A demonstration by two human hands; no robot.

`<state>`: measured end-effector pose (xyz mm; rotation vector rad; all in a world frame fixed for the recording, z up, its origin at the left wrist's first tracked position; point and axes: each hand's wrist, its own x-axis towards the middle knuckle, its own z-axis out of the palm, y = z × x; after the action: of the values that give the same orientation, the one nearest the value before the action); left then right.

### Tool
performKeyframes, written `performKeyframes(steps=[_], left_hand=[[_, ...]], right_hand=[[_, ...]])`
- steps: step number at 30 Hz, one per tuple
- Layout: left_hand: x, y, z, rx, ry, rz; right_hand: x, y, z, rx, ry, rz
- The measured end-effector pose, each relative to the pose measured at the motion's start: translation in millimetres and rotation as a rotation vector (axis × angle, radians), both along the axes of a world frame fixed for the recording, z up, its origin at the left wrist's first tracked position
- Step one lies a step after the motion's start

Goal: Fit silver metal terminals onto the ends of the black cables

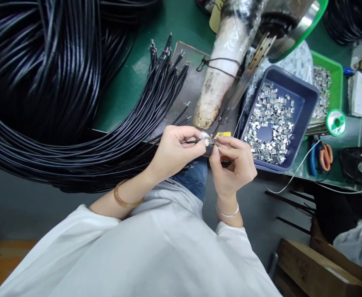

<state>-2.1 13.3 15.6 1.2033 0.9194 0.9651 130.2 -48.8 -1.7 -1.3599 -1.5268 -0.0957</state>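
Note:
My left hand (pixel 175 148) is closed in a pinch on a black cable (pixel 192 142) near its end, with white wrapping on a fingertip. Facing it, my right hand (pixel 235 163) pinches a small metal connector piece (pixel 212 140) at the cable's tip. The two hands almost meet there, and the fingers partly hide the joint. Just above them is the tip of a thin rod, which runs down from a perforated metal shaft (pixel 261 51). A bundle of black cables (pixel 134 119) with stripped ends lies to the left of my hands.
A blue-grey bin (pixel 306 111) of small metal shells stands at the right, beside a green tray (pixel 337 78). Overhead hangs a white, plastic-wrapped tube (pixel 219 78). Coiled black cable (pixel 45 62) fills the left. Orange-and-blue-handled pliers (pixel 325 156) and a solder spool (pixel 336 123) lie right.

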Motion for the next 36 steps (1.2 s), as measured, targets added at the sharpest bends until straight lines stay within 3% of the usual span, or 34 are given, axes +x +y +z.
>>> performKeyframes(steps=[7, 14, 20, 23, 29, 36], left_hand=[[-1.7, -0.3, 2.1, 0.076, -0.003, 0.005], [-2.6, 1.4, 1.1, -0.083, -0.052, -0.077], [-3.4, -0.3, 3.5, -0.133, -0.081, -0.128], [-4.3, -0.3, 2.6, -0.130, -0.077, -0.152], [-2.7, 0.0, -3.7, -0.024, -0.091, -0.114], [-0.8, -0.7, -1.5, 0.030, -0.028, -0.026]], right_hand=[[-3.4, -0.1, 4.9, 0.013, -0.009, -0.022], [-2.5, -2.7, 1.5, 0.034, -0.039, 0.009], [-1.8, -5.2, 3.3, -0.018, 0.087, 0.029], [-1.5, -5.2, 4.9, -0.020, 0.019, -0.003], [-0.4, -2.7, 5.7, -0.005, -0.111, -0.040], [-3.1, 1.5, 7.0, 0.037, -0.095, -0.064]])
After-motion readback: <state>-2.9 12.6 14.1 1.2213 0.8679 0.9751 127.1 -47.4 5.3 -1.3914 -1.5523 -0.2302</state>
